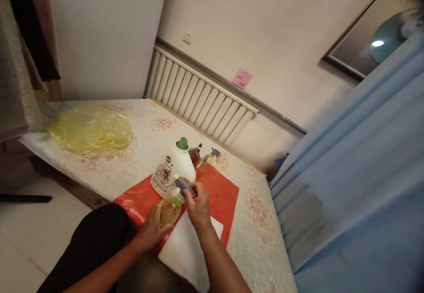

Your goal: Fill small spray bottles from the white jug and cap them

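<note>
My left hand (152,227) is wrapped round the body of a small clear spray bottle (170,209) with yellowish liquid. My right hand (198,207) is closed on that bottle's grey trigger head (184,185). The bottle is held tilted above a red mat (225,196) on the table. Just behind it stands a big white jug with a green cap (181,163) and a printed label. Two more small spray bottles (202,158) with grey heads stand beyond the jug.
A white cloth (185,249) lies over the mat's near edge. A crumpled yellow plastic bag (91,129) rests at the table's far left. A white radiator (198,99) runs along the wall, and a blue curtain (357,174) hangs on the right.
</note>
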`<control>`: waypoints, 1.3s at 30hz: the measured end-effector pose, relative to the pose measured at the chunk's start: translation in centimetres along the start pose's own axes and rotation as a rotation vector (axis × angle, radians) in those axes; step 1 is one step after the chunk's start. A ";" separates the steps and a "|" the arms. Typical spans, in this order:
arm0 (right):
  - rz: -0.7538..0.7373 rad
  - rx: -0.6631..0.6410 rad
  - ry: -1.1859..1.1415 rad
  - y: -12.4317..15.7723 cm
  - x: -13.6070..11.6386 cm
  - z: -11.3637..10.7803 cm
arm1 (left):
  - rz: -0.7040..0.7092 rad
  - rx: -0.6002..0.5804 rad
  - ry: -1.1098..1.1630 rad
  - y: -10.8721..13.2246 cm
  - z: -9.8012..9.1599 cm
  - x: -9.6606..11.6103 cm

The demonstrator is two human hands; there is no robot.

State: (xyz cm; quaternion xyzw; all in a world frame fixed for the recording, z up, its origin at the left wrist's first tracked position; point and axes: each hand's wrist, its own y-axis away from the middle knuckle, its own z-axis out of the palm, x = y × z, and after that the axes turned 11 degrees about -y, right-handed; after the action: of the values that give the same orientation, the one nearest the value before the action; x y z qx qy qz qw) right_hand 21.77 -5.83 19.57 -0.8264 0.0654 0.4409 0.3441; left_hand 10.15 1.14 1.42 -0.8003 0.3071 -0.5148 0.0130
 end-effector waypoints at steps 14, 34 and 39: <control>0.053 -0.088 -0.004 1.1 2.0 1.3 | 0.004 -0.029 -0.012 0.1 0.4 -0.5; 0.225 -0.276 -0.338 0.6 3.1 0.9 | 0.031 0.007 -0.045 0.1 0.3 -0.5; 0.252 -0.145 -0.303 0.9 3.5 2.1 | 0.038 0.001 -0.039 0.1 0.2 -0.5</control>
State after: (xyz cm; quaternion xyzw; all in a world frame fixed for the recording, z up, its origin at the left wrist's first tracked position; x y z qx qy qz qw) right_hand 22.07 -4.47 15.59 -0.7587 0.0840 0.6031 0.2315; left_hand 10.11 1.23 0.89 -0.8043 0.3218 -0.4988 0.0293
